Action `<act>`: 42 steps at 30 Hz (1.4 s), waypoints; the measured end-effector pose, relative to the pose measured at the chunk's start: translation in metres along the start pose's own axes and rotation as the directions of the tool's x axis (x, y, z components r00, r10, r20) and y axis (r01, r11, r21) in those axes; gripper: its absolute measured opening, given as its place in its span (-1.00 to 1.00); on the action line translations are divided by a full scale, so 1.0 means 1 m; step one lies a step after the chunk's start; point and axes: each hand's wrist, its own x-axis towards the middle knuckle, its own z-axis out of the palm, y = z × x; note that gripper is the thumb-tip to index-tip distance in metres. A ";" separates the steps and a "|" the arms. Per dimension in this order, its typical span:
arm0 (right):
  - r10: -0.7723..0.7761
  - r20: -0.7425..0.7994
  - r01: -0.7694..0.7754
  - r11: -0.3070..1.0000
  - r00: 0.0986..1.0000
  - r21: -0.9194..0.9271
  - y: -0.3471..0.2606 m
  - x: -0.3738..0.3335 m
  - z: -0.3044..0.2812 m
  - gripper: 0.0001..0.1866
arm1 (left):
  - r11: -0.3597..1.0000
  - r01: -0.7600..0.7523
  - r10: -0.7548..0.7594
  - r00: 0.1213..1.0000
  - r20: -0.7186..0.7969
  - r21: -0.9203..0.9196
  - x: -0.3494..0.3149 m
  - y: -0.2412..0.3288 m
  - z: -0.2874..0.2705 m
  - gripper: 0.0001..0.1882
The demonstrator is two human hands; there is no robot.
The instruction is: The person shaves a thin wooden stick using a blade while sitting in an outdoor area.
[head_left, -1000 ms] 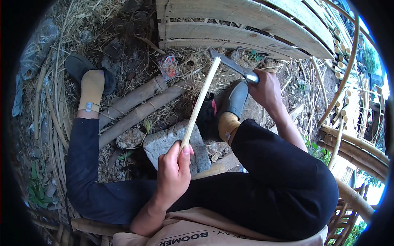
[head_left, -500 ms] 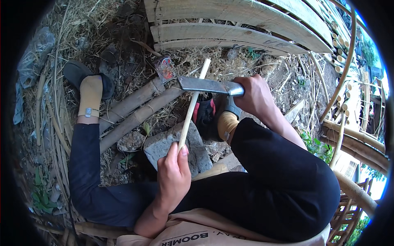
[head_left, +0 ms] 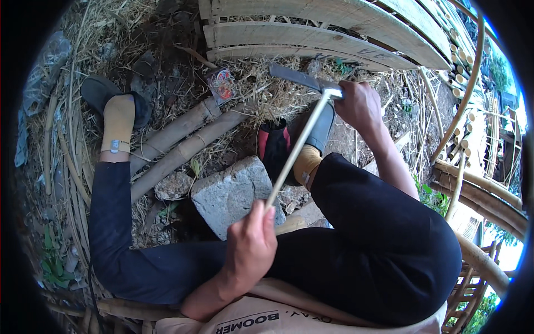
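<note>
Left grip (head_left: 251,245) clamped a stick (head_left: 301,140), right grip (head_left: 361,109) a knife (head_left: 296,76)!
The stick looked light, stiff, best held by one end.

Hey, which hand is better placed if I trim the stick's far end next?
Probably your right hand: it holds the bladed tool, close by the far end of the stick in this view. Your left hand grips the near end.

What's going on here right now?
A person's left hand grips the lower end of a pale stick, which slants up and to the right. The right hand holds a metal-bladed tool. The stick's far end overlaps the tool in this view; whether they touch is unclear. Left of the stick lies a grey stone block.
</note>
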 end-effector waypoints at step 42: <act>-0.070 -0.107 0.093 0.968 0.992 0.232 -0.025 -0.010 -0.022 -0.69 | 0.922 0.229 -0.166 0.962 0.215 -0.312 0.009 -0.022 -0.014 -0.65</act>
